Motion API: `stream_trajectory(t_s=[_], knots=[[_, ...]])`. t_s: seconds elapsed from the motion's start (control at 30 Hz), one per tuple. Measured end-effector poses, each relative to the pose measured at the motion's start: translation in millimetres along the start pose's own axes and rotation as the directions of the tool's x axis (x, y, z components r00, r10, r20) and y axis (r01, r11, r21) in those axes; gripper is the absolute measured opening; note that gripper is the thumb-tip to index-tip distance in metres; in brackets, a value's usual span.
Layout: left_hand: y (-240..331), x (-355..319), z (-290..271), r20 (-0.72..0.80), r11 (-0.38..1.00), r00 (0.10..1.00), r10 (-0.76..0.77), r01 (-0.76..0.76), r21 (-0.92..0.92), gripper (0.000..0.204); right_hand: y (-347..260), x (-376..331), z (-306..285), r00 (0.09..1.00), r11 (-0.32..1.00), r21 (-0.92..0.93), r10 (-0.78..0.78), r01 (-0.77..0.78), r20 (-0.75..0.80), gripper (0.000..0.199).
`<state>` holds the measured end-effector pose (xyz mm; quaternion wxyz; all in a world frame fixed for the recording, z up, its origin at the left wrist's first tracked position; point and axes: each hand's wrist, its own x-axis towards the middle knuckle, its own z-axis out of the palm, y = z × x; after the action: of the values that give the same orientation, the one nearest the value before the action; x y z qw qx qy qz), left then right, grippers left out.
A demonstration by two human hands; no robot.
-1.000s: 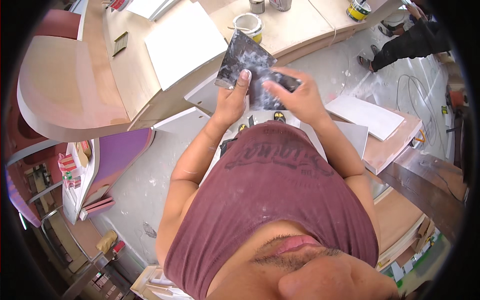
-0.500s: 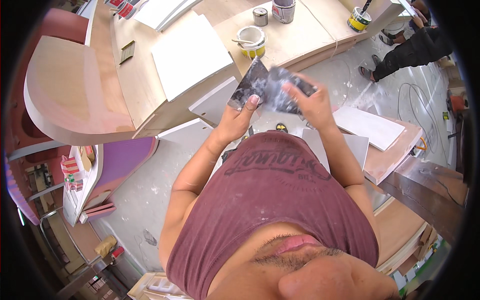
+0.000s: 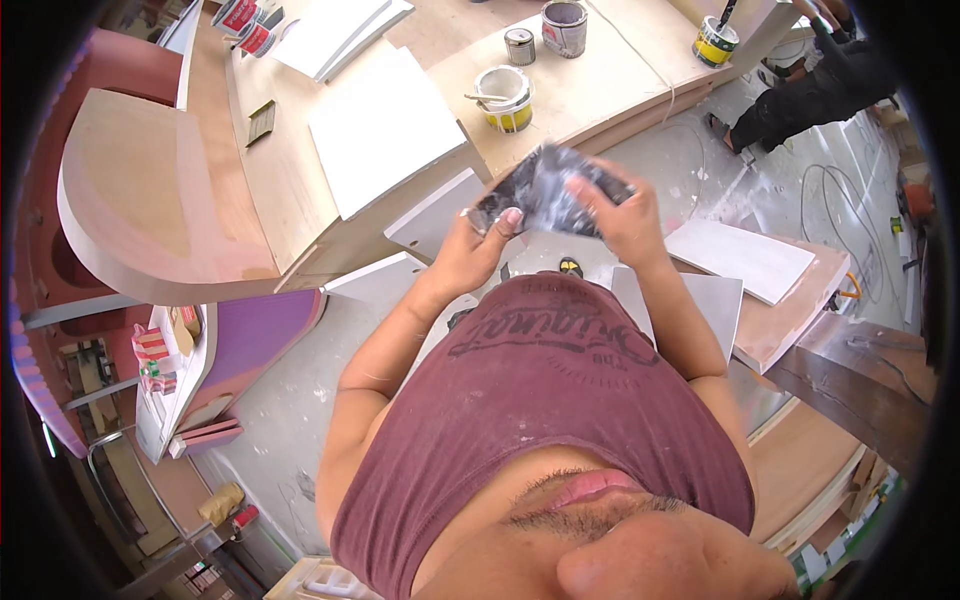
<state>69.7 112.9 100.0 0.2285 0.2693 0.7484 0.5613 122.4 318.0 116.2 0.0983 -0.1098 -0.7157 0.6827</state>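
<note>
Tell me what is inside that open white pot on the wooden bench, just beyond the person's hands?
A stick or stirrer pokes out of the white pot to its left, and the inside looks pale. Whether that is paint or filler, and how full it is, cannot be seen from here.

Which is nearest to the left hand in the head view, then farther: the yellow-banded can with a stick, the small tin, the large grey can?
From the left hand:
1. Yellow-banded can, straight beyond it on the bench.
2. Small tin, just past that can.
3. Large grey can, farthest, toward the right.

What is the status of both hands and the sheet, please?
Left hand and right hand grip dark crumpled sheet. Held above workbench edge. Nothing blocking.
</note>
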Motion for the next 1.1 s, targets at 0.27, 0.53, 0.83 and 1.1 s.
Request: stream_trajectory(t_s=[0.27, 0.53, 0.83, 1.1], knots=[[20.5, 4.3, -4.3, 0.056, 0.996, 0.998, -0.012, 0.007, 0.085, 0.045, -8.6, -9.1, 3.9, 0.984, 0.983, -0.075, -0.159, 0.165, 0.077, 0.025], [16.0, 19.6, 4.3, -0.112, 0.945, 0.939, 0.324, -0.316, 0.086, 0.049, -13.8, 5.2, -13.9, 0.995, 0.998, 0.030, -0.060, 0.063, -0.085, 0.026], [21.1, 11.6, -0.8, 0.036, 0.998, 0.998, -0.044, 0.042, 0.043, 0.043, -13.6, -2.8, -20.3, 0.990, 0.999, 0.010, -0.054, 0.053, 0.130, 0.027], [9.8, 18.4, 18.2, -0.178, 0.940, 0.984, 0.035, -0.092, -0.327, 0.042, 2.5, -3.9, -11.5, 1.000, 0.959, 0.281, 0.026, -0.027, 0.006, 0.029]])
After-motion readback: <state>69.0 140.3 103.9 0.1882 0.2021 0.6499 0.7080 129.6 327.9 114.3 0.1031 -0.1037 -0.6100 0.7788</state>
